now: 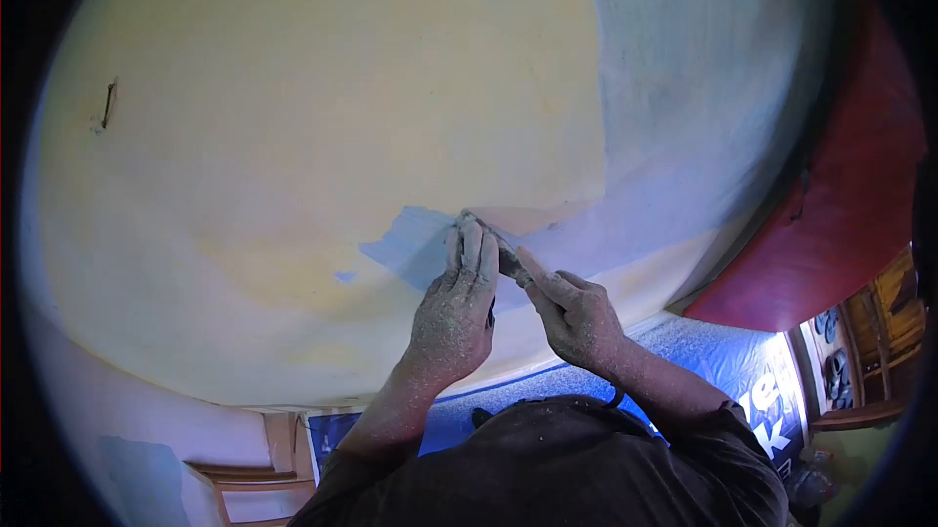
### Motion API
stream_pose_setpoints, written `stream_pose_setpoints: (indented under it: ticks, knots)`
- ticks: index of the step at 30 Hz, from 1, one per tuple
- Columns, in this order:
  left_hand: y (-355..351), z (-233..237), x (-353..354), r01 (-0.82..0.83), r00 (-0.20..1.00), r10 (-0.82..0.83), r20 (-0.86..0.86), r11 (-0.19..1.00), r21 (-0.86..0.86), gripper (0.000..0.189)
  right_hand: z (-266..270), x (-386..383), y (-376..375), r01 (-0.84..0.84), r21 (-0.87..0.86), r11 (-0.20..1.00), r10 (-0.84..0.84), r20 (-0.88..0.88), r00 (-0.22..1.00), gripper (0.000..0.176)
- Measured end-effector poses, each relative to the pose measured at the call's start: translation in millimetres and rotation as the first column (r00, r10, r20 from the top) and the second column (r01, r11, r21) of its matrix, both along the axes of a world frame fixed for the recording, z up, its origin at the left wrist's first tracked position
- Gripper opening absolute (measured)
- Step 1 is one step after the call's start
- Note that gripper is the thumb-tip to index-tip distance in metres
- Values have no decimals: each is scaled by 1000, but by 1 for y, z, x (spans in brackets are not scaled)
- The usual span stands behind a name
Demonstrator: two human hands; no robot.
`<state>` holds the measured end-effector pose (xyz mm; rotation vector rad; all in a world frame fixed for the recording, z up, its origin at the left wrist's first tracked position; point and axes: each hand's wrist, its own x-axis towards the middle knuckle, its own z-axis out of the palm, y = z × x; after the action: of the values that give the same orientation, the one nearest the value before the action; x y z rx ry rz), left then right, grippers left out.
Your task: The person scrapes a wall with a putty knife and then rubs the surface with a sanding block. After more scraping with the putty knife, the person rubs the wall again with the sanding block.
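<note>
Both of my hands are on a dark, dusty scraper whose far end meets the painted wall. My right hand is closed around its near end, with one finger stretched along it. Pressed close together, the fingers of my left hand bear down on the far part of the tool and hide much of it. Pale dust coats both hands and forearms. Around the tool, a ragged bluish patch shows where the yellowish-cream top layer is gone. A wider bluish area stretches up the right side of the wall.
A nail or hook sticks out of the wall at upper left. Red cloth hangs at right. Below lies a blue printed sheet sprinkled with pale flakes. Footwear sits by wooden shelving at far right; a wooden frame stands lower left.
</note>
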<state>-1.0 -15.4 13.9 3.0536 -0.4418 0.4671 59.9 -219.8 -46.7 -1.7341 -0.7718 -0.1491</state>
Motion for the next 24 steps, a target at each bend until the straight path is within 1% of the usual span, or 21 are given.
stream_pose_setpoints:
  ticks: [3, 4, 5, 6, 7, 8, 9, 10, 12, 13, 16, 17, 20, 22, 24]
  knots:
    - [-3, -8, 0, 38, 999, -39, -18, 998, -49, 94, -6, -2, -9, 13, -68, 998, -12, 8, 1000, 54]
    - [-4, -11, 0, 57, 998, -59, -27, 996, -72, 94, -11, -3, -13, 23, -64, 998, -23, 14, 1000, 54]
    - [-4, -13, 2, 49, 994, -57, -91, 995, -88, 95, -16, -3, -16, 33, -64, 997, -32, 21, 999, 54]
    - [-2, -14, 2, 46, 995, -55, -88, 994, -98, 96, -16, -3, -16, 41, -66, 997, -39, 30, 999, 53]
    - [-1, -15, 1, 45, 995, -55, -88, 994, -102, 98, -13, -3, -16, 43, -96, 994, -45, -15, 999, 52]
    - [-2, -15, 0, 51, 994, -60, -92, 994, -97, 99, -7, -6, -15, 29, -97, 995, -31, -18, 999, 52]
    - [-4, -6, -2, 52, 997, -57, -49, 993, -102, 98, 5, -7, -13, 21, -97, 995, -23, -20, 1000, 52]
    - [-1, -3, -2, 42, 998, -46, -40, 994, -99, 97, 13, -7, -12, 16, -107, 994, -18, -21, 1000, 51]
    - [7, 4, -2, 18, 999, -21, -26, 995, -95, 97, 12, -4, -4, 21, -91, 996, -22, -4, 1000, 51]
    - [1, 6, -2, -30, 998, 25, -57, 996, -86, 95, 11, -2, -2, 21, -77, 997, -20, 9, 1000, 50]
    - [2, -11, 2, 53, 997, -59, -54, 993, -108, 96, 6, -5, -12, 44, -99, 994, -43, 17, 999, 51]
    - [-2, -13, 4, 31, 989, -42, -140, 997, -77, 96, -1, -6, -15, 54, -100, 994, -53, 7, 999, 51]
    - [-2, -20, 1, 37, 992, -46, -121, 996, -76, 95, -11, -8, -16, 60, -105, 993, -62, -8, 998, 51]
    - [-1, -8, 0, 3, 998, -9, -68, 996, -87, 95, 12, -11, -11, 47, -116, 992, -47, 1, 999, 51]
    - [-1, -2, -4, -10, 999, 6, -47, 996, -92, 95, 10, -9, -7, 51, -98, 994, -48, 36, 998, 52]
